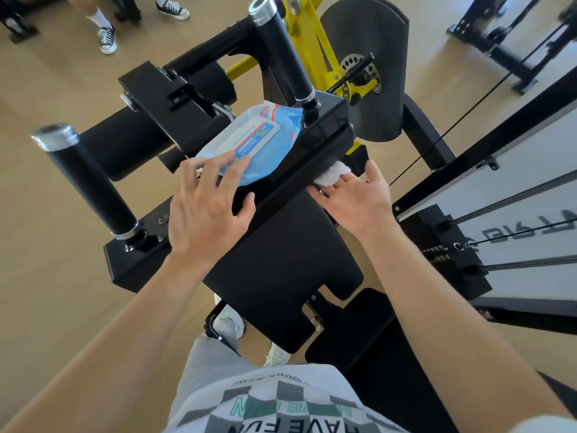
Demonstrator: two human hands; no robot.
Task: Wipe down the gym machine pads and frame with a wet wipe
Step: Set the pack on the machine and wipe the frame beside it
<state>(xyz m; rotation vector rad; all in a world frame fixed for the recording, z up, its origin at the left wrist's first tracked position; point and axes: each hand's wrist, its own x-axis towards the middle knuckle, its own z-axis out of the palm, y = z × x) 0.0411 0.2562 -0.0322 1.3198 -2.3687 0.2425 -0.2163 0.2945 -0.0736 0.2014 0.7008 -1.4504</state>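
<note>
On the black pad (281,260), left hand (206,210) laid flat and open, touching blue wipe pack (259,139), right hand (352,198) open, pressed white wipe (334,174) against frame (327,115)

Pad (281,260): black, matt, smooth, vinyl-looking upholstery, hardly any sheen.
Frame (331,117): black painted metal, glossy, with reflections on the top plate.
Near handle (90,182): matt black sleeve (rubber or foam, can't tell), with a brushed silver metal cap and collar. Far handle (282,51): same finish.
Yellow arm (307,35): painted metal, semi-gloss.
Grey cam plate (368,67): matt, finely textured.
Wipe pack (265,142), on the frame's top plate: soft, shiny, crinkled plastic film with a stiffer, smooth plastic flap.
Wet wipe (332,175), at the plate's right edge: white, crumpled, cloth-like, matt.
Floor (62,76): light wood-look, smooth, low sheen.
T-shirt (281,401): printed cloth.
</note>
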